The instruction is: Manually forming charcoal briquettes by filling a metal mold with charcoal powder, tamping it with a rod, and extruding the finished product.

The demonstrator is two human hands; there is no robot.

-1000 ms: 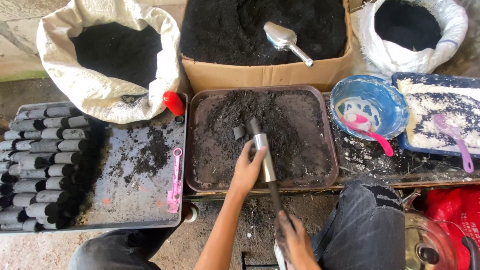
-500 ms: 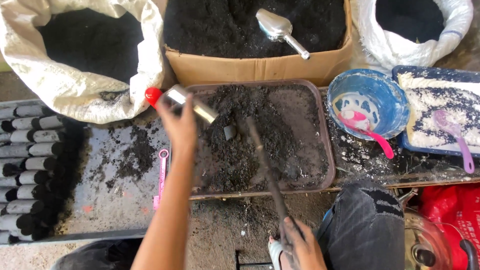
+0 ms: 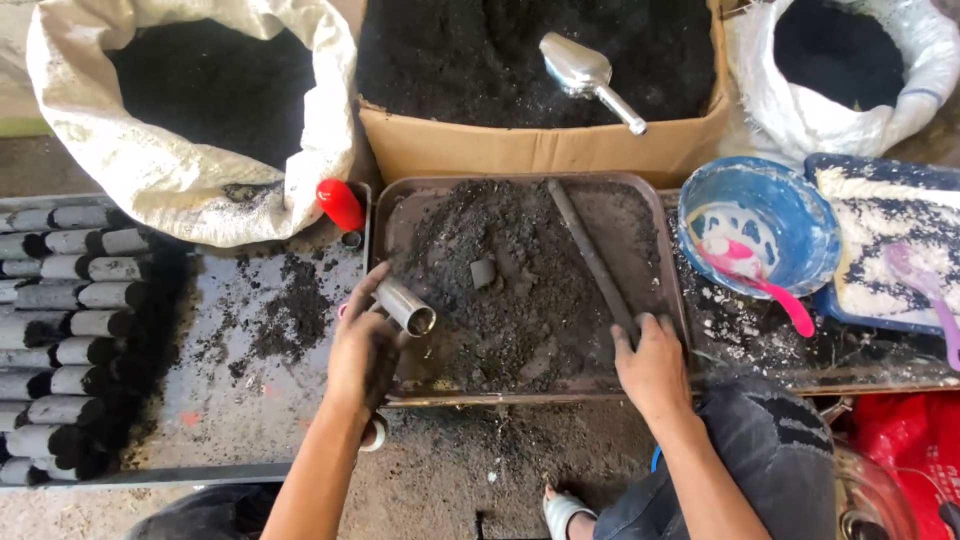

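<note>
Metal tube (image 3: 406,307), short & open-ended, gripped in left hand (image 3: 362,350) at the left rim of a brown tray (image 3: 672,262) heaped w/ dark soil (image 3: 500,280). Right hand (image 3: 652,365) rests at tray's near-right corner, fingers closed on lower end of a long dark rod (image 3: 592,258) lying diagonally over the soil. Surface (image 3: 230,400) left of tray is grey, dusted w/ soil; rows of dark cylinders (image 3: 60,330) stacked at its far left. Behind: white sack (image 3: 180,170), cardboard box (image 3: 540,150) w/ metal scoop (image 3: 585,70), 2nd sack (image 3: 850,100). Right: blue bowl (image 3: 760,225) w/ pink spoon (image 3: 765,285). Bare ground below.
</note>
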